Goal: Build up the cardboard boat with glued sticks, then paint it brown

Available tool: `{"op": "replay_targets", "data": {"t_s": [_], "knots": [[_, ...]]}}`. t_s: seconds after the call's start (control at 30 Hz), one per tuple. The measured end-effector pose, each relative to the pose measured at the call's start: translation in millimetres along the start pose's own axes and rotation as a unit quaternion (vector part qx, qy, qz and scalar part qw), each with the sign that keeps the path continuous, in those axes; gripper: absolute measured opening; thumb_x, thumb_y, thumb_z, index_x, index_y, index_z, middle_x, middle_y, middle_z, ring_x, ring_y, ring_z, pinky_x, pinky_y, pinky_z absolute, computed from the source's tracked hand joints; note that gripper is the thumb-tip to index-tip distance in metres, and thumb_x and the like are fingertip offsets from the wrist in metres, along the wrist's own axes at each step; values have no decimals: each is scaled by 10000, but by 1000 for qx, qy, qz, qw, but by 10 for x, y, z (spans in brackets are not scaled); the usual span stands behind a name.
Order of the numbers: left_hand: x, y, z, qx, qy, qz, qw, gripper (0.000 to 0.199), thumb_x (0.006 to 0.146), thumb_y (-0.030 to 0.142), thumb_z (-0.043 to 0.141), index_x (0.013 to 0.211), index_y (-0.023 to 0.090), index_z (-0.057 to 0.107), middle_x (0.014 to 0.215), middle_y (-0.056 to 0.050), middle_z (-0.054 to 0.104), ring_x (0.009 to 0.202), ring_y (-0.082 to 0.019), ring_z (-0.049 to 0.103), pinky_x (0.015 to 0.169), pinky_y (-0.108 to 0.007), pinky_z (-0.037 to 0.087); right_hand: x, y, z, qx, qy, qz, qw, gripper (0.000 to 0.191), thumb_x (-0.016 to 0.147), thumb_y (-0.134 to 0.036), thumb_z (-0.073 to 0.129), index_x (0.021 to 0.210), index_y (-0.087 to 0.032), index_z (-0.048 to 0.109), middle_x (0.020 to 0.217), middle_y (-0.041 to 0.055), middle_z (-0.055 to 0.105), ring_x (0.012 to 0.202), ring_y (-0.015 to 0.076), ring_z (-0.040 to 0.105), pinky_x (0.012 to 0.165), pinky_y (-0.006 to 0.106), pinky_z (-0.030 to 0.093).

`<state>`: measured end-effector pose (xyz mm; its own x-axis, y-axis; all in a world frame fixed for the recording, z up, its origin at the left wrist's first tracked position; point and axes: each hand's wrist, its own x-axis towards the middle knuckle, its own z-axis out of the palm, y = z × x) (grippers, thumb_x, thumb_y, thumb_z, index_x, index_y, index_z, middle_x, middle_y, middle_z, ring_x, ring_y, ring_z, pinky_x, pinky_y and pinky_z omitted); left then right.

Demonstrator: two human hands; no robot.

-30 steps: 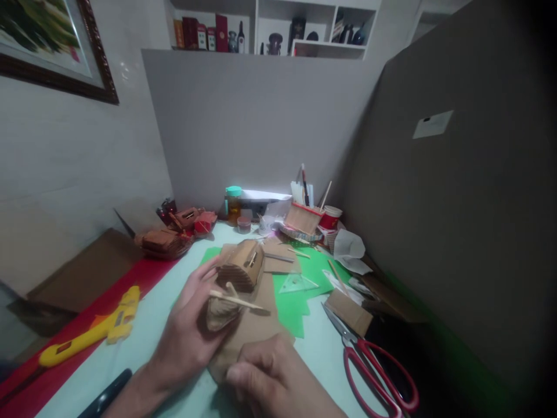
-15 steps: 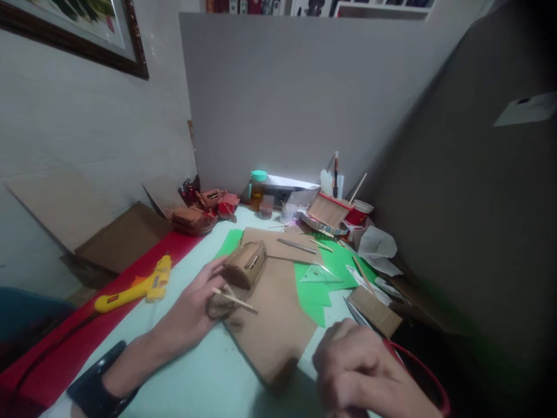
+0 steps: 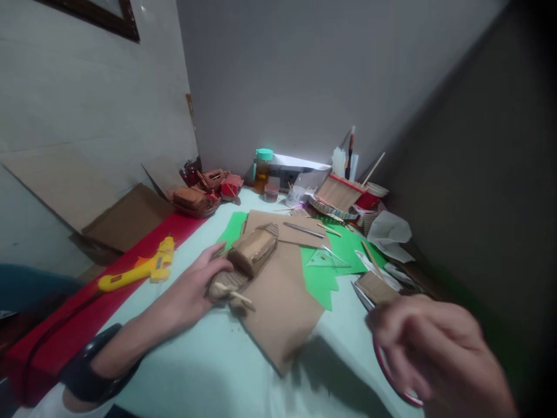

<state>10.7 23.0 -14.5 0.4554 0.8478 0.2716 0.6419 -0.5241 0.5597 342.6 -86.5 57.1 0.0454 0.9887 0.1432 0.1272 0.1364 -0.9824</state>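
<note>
My left hand (image 3: 201, 284) is wrapped round the near left end of a small brown cardboard model (image 3: 255, 249) with a rounded top. A thin wooden stick (image 3: 239, 297) pokes out from the model's near end, close to my fingers. The model rests over a flat sheet of brown cardboard (image 3: 282, 313). At the lower right, my right hand (image 3: 424, 342) is blurred, its fingers curled together; whether anything is between them I cannot make out. Beneath it lie red-handled scissors (image 3: 363, 296), partly covered by the hand, beside a small cardboard piece (image 3: 376, 287).
A yellow glue gun (image 3: 139, 273) lies on the left over red cloth (image 3: 174, 235). Green sheets (image 3: 319, 287), a clear set square (image 3: 328, 258) and brown models (image 3: 194, 200) are farther back. A jar (image 3: 262, 171) and a red cup (image 3: 369, 197) stand near the grey board.
My right hand has moved right, over the scissors. The cardboard model in my left hand has turned a little, and the camera view has tilted down.
</note>
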Motion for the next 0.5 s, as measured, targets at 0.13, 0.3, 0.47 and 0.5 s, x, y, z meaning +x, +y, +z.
{"op": "replay_targets", "data": {"t_s": [0.13, 0.3, 0.47, 0.5], "knots": [[-7, 17, -96, -10, -18, -11, 1000, 398, 792, 362, 812, 1166, 279, 707, 1601, -172, 477, 1463, -411, 467, 1142, -620, 441, 211, -10, 356, -42, -161, 41, 985, 425, 976, -463, 620, 650, -201, 697, 612, 24, 681, 488, 121, 522, 491, 253, 431], [-30, 44, -227, -29, -43, -16, 999, 492, 725, 364, 875, 1193, 338, 727, 1594, -130, 515, 1424, -417, 514, 1102, -620, 483, 373, 145, 442, -107, -155, 16, 982, 403, 1016, -465, 555, 789, -168, 707, 656, 14, 689, 543, 112, 539, 528, 229, 438], [-34, 42, -253, -47, -37, -22, 998, 434, 748, 395, 852, 1166, 377, 739, 1589, -78, 530, 1413, -409, 531, 1123, -665, 438, 455, 258, 447, -147, -64, -20, 987, 328, 1003, -451, 562, 887, -182, 709, 716, 22, 719, 603, 154, 627, 556, 262, 496], [-32, 45, -251, -47, -29, -24, 998, 417, 757, 410, 844, 1160, 374, 744, 1594, -78, 523, 1415, -412, 528, 1129, -672, 428, 481, 278, 462, -159, -44, -31, 986, 303, 1003, -445, 565, 957, -186, 715, 807, 39, 750, 687, 172, 671, 619, 282, 529]]}}
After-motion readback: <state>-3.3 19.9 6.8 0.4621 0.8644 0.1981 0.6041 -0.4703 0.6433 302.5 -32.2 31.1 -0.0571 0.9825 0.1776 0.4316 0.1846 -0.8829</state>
